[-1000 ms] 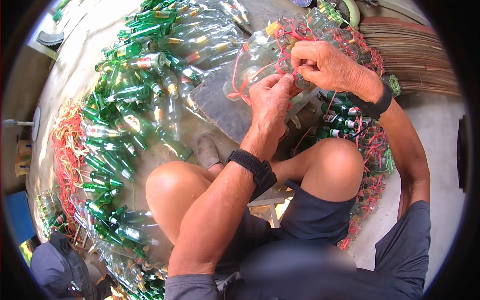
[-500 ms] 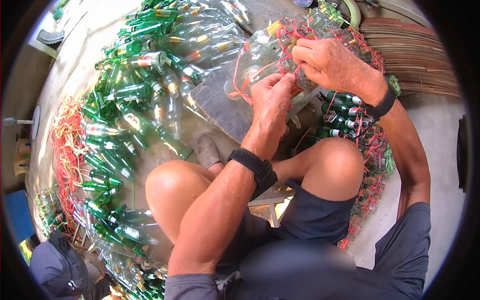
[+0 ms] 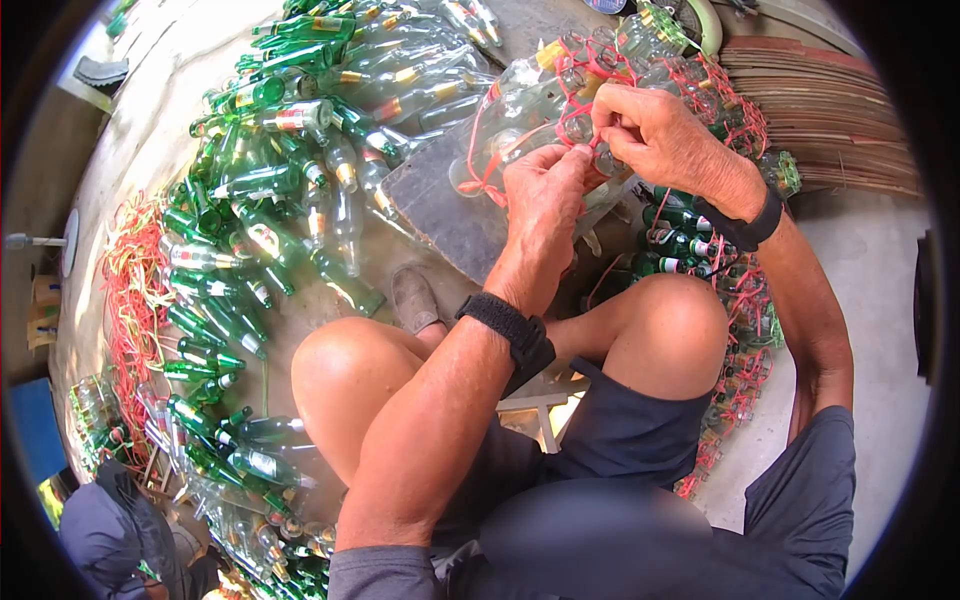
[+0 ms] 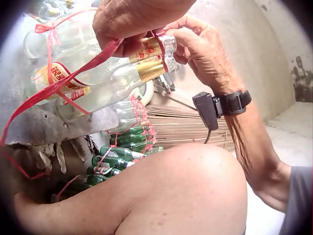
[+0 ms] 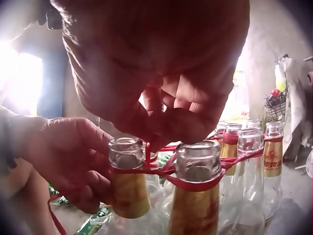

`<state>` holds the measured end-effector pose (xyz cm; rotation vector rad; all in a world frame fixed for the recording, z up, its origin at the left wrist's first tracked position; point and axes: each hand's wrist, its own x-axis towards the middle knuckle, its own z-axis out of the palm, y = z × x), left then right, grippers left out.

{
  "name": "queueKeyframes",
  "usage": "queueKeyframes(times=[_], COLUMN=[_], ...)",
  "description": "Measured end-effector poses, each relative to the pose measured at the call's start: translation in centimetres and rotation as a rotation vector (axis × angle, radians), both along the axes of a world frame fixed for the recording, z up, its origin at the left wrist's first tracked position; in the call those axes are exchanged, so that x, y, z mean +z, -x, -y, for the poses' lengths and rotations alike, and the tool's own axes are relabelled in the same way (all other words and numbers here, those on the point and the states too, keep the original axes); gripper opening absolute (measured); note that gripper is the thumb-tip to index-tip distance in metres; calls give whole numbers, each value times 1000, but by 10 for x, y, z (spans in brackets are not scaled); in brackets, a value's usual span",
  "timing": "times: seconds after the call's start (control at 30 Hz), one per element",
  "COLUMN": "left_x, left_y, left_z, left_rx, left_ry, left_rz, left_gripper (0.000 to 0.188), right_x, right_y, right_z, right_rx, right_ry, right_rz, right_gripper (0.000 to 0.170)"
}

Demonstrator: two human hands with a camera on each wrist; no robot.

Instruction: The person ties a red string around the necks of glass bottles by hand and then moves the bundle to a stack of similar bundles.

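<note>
A bundle of clear glass bottles (image 3: 530, 100) with gold neck labels sits on a dark board (image 3: 430, 215). Red plastic strap (image 5: 195, 185) loops round the bottle necks. My left hand (image 3: 545, 195) pinches the strap beside the nearest necks, and a loose red length (image 4: 58, 85) trails down from it in the left wrist view. Close against it, my right hand (image 3: 655, 135) curls its fingers over the bottle mouths and pinches the strap, which rises between two necks in the right wrist view. The right fingertips are partly hidden behind the hand.
Green and clear bottles (image 3: 255, 185) lie piled on the floor to the left, beside a heap of red and yellow strap (image 3: 135, 290). Strapped green bottles (image 3: 680, 240) stand beyond my right knee. Stacked thin brown sheets (image 3: 810, 110) lie at the upper right. Another person (image 3: 110, 535) is at the lower left.
Both hands stay at the same bottle necks. My right wrist dips slightly, then lifts again with the fingers still at the strap. The left hand shifts very slightly to the right.
</note>
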<state>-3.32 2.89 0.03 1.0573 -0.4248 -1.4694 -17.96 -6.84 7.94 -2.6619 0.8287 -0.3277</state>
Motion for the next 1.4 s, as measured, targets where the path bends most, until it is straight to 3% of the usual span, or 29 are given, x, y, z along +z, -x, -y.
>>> queueKeyframes(times=[0.17,0.33,0.43,0.57,0.63,0.77,0.83,0.93,1.07,1.13,1.27,1.4], left_x=[-3,-2,-1,4,4,1,0,-2,-1,0,4,2], left_y=[1,0,0,0,0,0,-1,-1,-2,-3,-4,-6], left_z=[1,1,1,0,0,2,3,3,4,4,2,4], left_rx=[-10,-9,-5,2,7,-6,-11,-12,-35,-40,-57,-87], left_ry=[9,-2,14,-5,-15,-8,-7,-3,-7,-13,-15,-9], left_rz=[-11,-11,3,18,27,31,35,24,44,53,61,57], left_gripper=[24,23,24,25,25,25,25,26,26,26,27,28], right_x=[4,12,12,18,18,7,5,-3,11,15,21,26], right_y=[-1,-4,-1,-2,-3,0,-4,-3,-6,-5,1,-1], right_z=[8,9,10,5,4,7,-1,7,7,10,20,18], right_rx=[15,270,281,223,111,158,-23,33,-50,73,62,130], right_ry=[5,411,426,373,230,100,-155,-241,-262,-14,-96,138], right_rz=[-27,-287,-309,-397,-266,-109,-41,45,-10,-128,-251,-285], right_gripper=[11,14,11,7,4,6,5,7,7,6,9,10])
